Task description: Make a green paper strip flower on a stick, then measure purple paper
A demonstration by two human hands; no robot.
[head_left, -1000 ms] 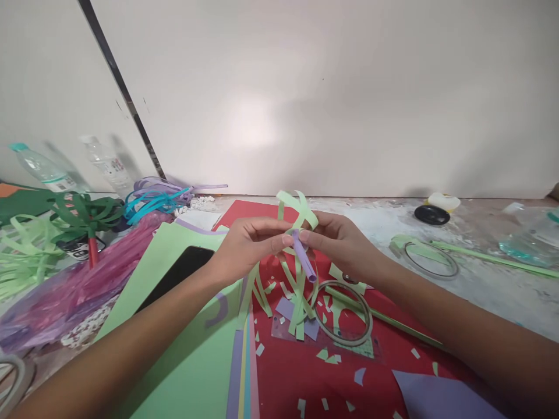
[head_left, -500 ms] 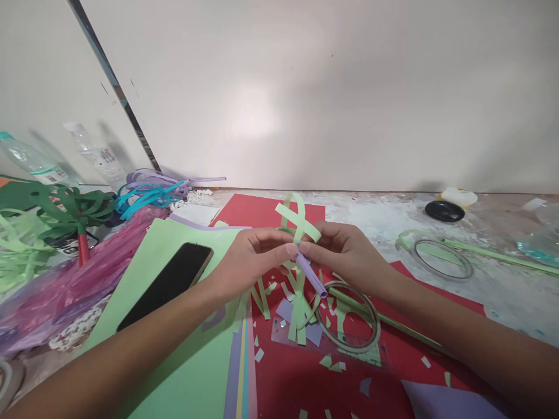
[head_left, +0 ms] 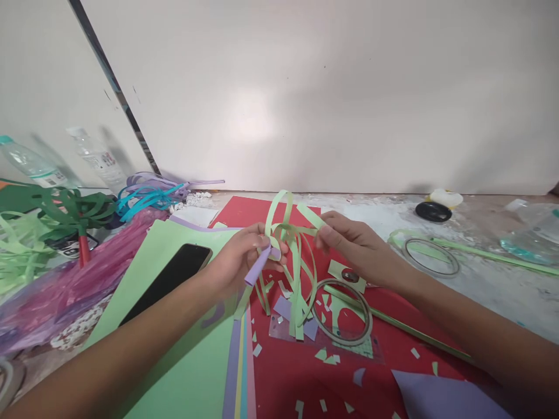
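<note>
My left hand (head_left: 244, 250) is closed on a rolled purple paper tube (head_left: 257, 266), its lower end pointing down and left. Looped pale green paper strips (head_left: 297, 273) are bunched at the tube's upper end and hang below it. Between the thumb and fingers of my right hand (head_left: 349, 241) is one pale green paper strip (head_left: 311, 216), its free end sticking up to the left. How the strips are fixed to the tube is hidden by my left fingers. Beneath the hands a tape roll (head_left: 367, 326) lies on red paper (head_left: 305, 384) among paper scraps.
A black phone (head_left: 168, 282) rests on stacked green sheets (head_left: 174, 372) at left. Beyond are a pink plastic bag (head_left: 126, 244), a dark green paper flower (head_left: 78, 206) and two bottles (head_left: 102, 160). Another tape ring (head_left: 456, 265) and a black oval object (head_left: 433, 212) lie right.
My left hand has moved slightly left, and the tube has swung from pointing down right to down left. My right hand has left the tube and now holds a green strip out to the right.
</note>
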